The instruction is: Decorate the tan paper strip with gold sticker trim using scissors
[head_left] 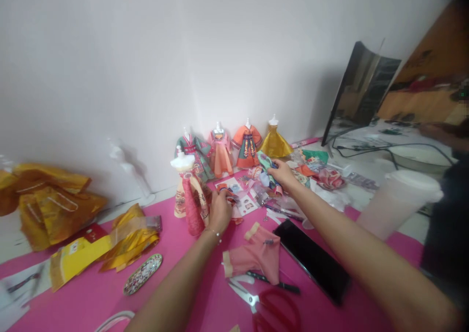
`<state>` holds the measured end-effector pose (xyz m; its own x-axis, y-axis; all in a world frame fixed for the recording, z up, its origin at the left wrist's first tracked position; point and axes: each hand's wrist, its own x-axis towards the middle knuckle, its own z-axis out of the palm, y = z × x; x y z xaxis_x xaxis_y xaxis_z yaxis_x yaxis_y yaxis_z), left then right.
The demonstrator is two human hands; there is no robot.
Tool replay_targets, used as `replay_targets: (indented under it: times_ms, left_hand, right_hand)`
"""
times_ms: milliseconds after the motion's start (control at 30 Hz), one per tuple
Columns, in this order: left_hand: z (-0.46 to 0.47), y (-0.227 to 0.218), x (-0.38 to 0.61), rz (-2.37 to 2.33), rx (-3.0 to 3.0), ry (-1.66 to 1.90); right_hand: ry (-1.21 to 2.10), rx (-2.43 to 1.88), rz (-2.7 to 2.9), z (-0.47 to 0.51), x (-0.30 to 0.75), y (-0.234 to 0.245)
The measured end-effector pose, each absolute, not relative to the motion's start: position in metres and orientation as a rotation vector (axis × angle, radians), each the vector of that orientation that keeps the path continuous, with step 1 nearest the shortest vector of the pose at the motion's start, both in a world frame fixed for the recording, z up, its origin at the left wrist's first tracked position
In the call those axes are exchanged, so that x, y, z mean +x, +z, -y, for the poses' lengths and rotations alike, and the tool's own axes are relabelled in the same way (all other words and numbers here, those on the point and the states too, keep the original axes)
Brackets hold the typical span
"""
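My right hand point(284, 174) is closed on a light green and blue piece of cloth point(264, 162), lifted at the edge of a heap of fabric scraps point(306, 170). To its left, my left hand point(220, 209) has its fingers closed on a small orange and dark patterned cloth point(227, 191), partly hidden by the hand. Just beside that hand stands a white doll bust point(182, 162) in a cream and red dress point(192, 205). A pink doll garment with beige cuffs point(256, 251) lies flat nearer me.
Several small dressed doll forms point(248, 141) line the wall. Red-handled scissors point(252, 300), a black phone point(313, 258) and a speckled oval case point(142, 274) lie on the pink mat point(176, 273). Yellow doll clothes point(60, 205) are left; a translucent jug point(397, 202) and monitor point(361, 87) right.
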<state>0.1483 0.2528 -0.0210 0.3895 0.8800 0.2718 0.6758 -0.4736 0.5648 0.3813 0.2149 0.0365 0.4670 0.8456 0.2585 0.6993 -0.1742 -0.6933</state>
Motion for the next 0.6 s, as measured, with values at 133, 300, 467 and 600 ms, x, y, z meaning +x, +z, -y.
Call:
replay_targets:
  times_ms: [133,300,467,600]
  left_hand:
    - [-0.240,-0.018,0.153,-1.419,2.391,0.655]
    - [-0.223,-0.008,0.157,-1.421,2.514,0.448]
    - [-0.207,0.005,0.149,-1.322,2.602,0.355]
    - [-0.185,0.020,0.130,-1.227,2.645,0.388]
  right_hand:
    - [0.216,-1.961,1.393,-0.228,0.356,0.030]
    - [0.187,-2.021,1.580,-0.241,0.308,0.004]
    - [0.196,-2.147,1.746,-0.243,0.284,-0.020]
    - [0.154,-2.190,1.852,-0.240,0.285,-0.018]
